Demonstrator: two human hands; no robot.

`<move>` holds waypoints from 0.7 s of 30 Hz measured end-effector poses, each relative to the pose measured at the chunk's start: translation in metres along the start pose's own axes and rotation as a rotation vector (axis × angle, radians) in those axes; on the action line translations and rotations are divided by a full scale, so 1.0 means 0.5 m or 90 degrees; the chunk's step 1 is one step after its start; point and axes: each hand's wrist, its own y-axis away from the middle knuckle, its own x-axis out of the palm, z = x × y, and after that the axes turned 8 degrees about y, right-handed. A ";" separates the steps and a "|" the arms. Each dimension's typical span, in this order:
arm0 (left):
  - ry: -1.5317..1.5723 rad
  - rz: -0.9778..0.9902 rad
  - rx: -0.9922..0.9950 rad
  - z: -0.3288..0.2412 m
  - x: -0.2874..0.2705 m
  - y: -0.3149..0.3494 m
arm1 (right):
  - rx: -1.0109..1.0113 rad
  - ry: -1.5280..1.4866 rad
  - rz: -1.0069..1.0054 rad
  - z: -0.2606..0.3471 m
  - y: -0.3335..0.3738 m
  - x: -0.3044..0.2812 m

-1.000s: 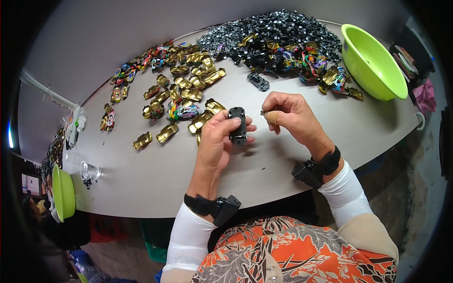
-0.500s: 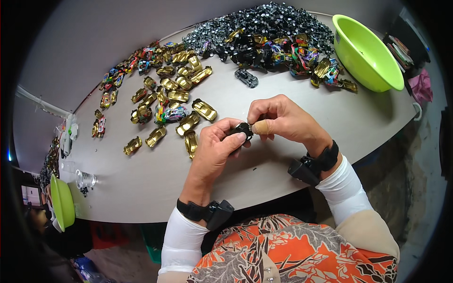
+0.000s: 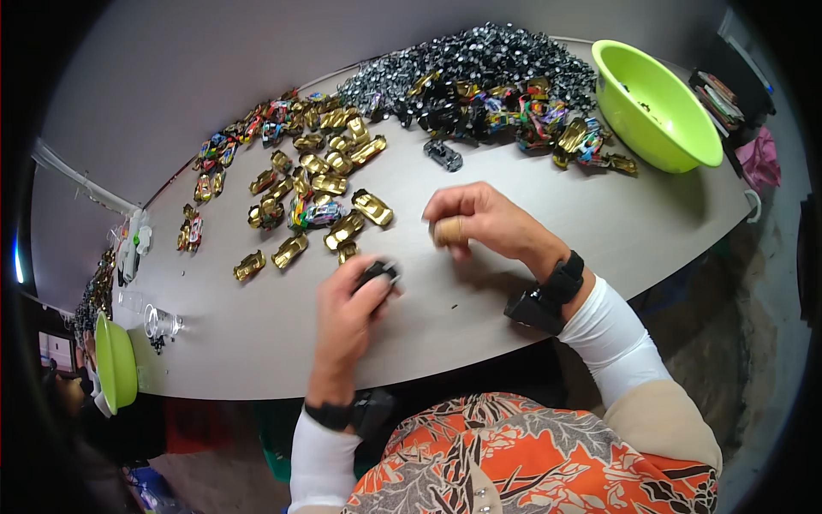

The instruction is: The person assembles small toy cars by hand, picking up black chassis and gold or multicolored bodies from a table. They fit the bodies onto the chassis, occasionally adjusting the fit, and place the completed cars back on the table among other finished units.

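My left hand is closed around a small black toy car part, blurred by motion, above the near middle of the table. To its right hangs my right hand, apart from the left, its fingers curled to the thumb. A tan wrap covers that thumb; whatever the fingers may pinch is hidden. Just beyond my left hand lie gold toy cars, with several more farther left and a multicoloured toy car among them. A dark grey toy car chassis lies alone beyond my right hand.
A large heap of small black and silver parts fills the table's back, with mixed toy cars along its front. A lime-green basin stands at the right, another green basin at the left edge. Near that one is a clear cup.
My hands have come apart. The left has moved left and nearer with the black toy car part; the right has shifted slightly left, off the part. The whole view has shifted a little.
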 end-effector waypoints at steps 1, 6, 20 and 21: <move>0.005 -0.040 0.005 -0.011 -0.022 0.038 | -0.037 0.071 -0.099 -0.009 -0.010 -0.014; -0.093 -0.160 -0.041 -0.011 -0.171 0.264 | -0.230 0.580 -0.457 -0.063 -0.068 -0.111; -0.282 -0.288 -0.016 -0.060 -0.141 0.271 | -0.123 0.574 -0.253 0.008 -0.043 -0.045; -0.343 -0.224 0.053 -0.074 -0.108 0.221 | -0.152 0.564 -0.225 0.008 -0.035 -0.041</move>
